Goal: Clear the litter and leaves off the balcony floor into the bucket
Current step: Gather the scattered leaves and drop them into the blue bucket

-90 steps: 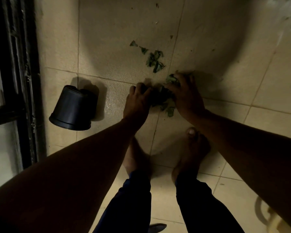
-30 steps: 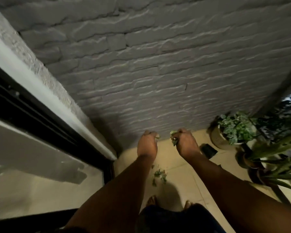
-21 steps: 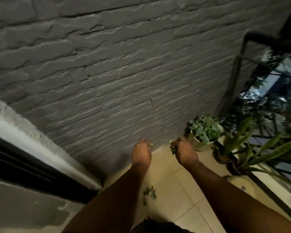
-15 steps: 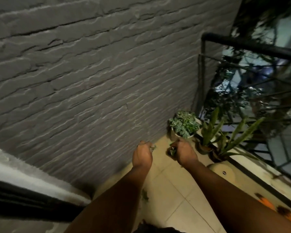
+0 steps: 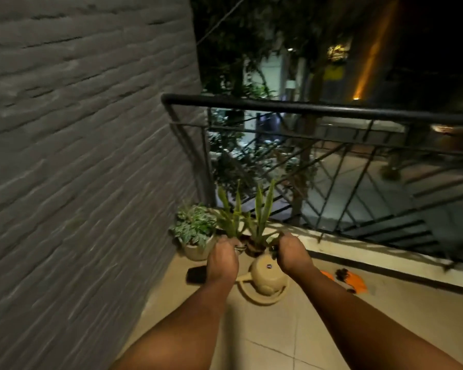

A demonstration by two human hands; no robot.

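Both my arms reach forward at waist height over the tiled balcony floor (image 5: 318, 329). My left hand (image 5: 223, 259) is curled into a fist and grips a small bunch of leaves (image 5: 239, 248) that peeks out by the thumb. My right hand (image 5: 292, 256) is also curled and holds dark green leaves (image 5: 274, 251) at its inner edge. The two hands are a short gap apart. The black bucket is out of view.
A grey brick wall (image 5: 78, 156) runs along the left. A black metal railing (image 5: 318, 110) closes the far side. Potted plants (image 5: 195, 231) stand in the corner, a beige watering can (image 5: 266, 276) below my hands, a dark object (image 5: 197, 275) beside it, orange litter (image 5: 354, 283) on the right.
I scooped leaves off the floor, rose and turned right. The view swung from the wall to the railing corner. Both hands kept their leaves and stayed in front of me.
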